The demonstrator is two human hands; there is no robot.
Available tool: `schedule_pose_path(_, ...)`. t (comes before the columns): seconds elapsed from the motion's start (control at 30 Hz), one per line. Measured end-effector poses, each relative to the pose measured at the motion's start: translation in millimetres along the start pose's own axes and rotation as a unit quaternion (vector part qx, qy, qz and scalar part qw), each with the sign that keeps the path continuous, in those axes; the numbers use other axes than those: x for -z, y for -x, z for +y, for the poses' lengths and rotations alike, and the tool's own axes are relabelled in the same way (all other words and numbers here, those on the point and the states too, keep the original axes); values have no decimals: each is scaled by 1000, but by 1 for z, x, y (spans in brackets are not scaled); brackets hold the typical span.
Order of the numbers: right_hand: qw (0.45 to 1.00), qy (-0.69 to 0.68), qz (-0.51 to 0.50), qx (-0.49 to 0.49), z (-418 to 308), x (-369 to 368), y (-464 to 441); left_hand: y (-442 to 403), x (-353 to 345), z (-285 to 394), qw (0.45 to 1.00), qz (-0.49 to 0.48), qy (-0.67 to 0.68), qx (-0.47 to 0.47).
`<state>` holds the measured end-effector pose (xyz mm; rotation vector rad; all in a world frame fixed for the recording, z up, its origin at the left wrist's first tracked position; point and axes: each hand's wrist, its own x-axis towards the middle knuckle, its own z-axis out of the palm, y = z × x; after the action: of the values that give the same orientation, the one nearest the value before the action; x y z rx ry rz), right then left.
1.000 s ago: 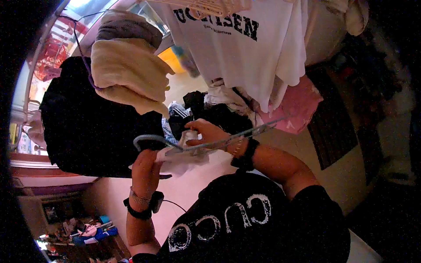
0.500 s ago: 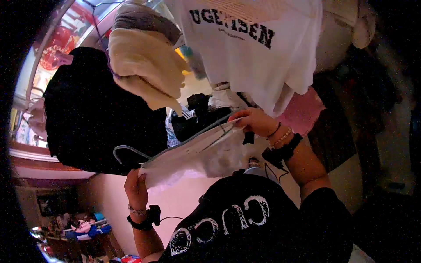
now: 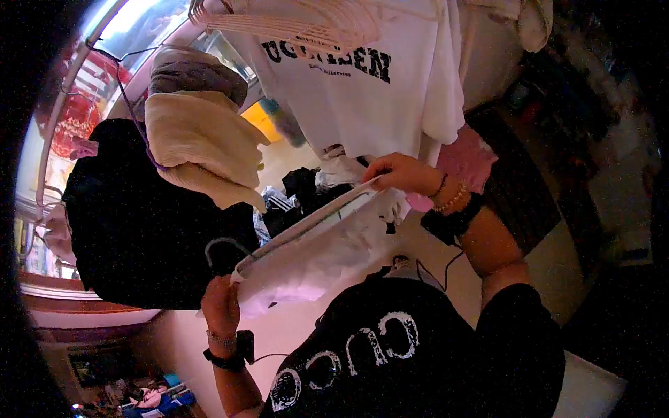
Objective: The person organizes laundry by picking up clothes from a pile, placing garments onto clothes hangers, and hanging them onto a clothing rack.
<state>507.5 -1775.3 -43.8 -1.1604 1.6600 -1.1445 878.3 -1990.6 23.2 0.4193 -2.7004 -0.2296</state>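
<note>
1. The left hand [image 3: 219, 299] was closed in a pinch, its thumb and fingers nearly together on the left upper corner of a white garment [image 3: 306, 268].
2. The right hand [image 3: 401, 174] was closed too, its fingertips drawn together on the opposite upper corner of the same garment; whether they also gripped the hanger could not be told.
3. The garment was stretched between the two hands in front of the person's black shirt [image 3: 418, 355], its top edge slanting up toward the right hand and its body hanging below.
4. A grey hanger [image 3: 300, 234] ran along that top edge, its curved hook [image 3: 226, 242] sticking out near the left hand.
5. Beyond the garment was a pile of clothes [image 3: 296, 191], with black, white and striped pieces.
6. Above the pile hung a white T-shirt [image 3: 362, 104] with black lettering, and pale pink hangers [image 3: 293, 28] overlapped its upper part.
7. To the left hung a cream cloth [image 3: 202, 143], just below a grey-brown cloth [image 3: 195, 76] and partly in front of a large black garment [image 3: 153, 230].
8. A pink cloth [image 3: 467, 160] showed behind the right wrist, beside the T-shirt's lower edge.
</note>
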Motion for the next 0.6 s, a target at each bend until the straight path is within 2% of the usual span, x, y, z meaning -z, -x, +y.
schedule_pose_path(0.03, 1000, 0, -1, 1, -11, -6, 5, -5, -2, 0, 1000, 17, -11, -19)
schedule_pose_path(0.1, 994, 18, -23, 109, -39, -14, 18, -14, -2, 2, 999, 34, -24, -34)
schedule_pose_path(0.13, 993, 18, -26, 112, -50, -15, 23, -16, 3, 4, 997, 14, -71, -31)
schedule_pose_path(0.17, 990, -33, -70, 118, -57, -10, 29, -21, 8, 6, 993, -5, -117, -29)
schedule_pose_path(0.2, 982, -82, -114, 123, -59, -7, 32, -25, 11, 6, 992, -4, -119, -27)
schedule_pose_path(0.23, 982, -81, -117, 124, -55, -5, 30, -28, 13, 6, 997, -2, -82, 2)
schedule_pose_path(0.3, 983, 88, 50, 150, -42, -11, 24, -32, 21, 5, 999, 1, -44, 29)
schedule_pose_path(0.33, 964, 170, 64, 192, -34, -19, 17, -35, 25, 5, 999, 10, -33, 26)
schedule_pose_path(0.37, 964, 170, 63, 193, -29, -30, 11, -37, 28, 5, 999, 19, -22, 24)
schedule_pose_path(0.47, 883, 345, 157, 278, -30, -58, -5, -44, 28, -1, 999, -8, -21, 45)
schedule_pose_path(0.6, 876, 359, 159, 281, -28, -77, -29, -51, 47, 13, 999, -2, -1, 42)
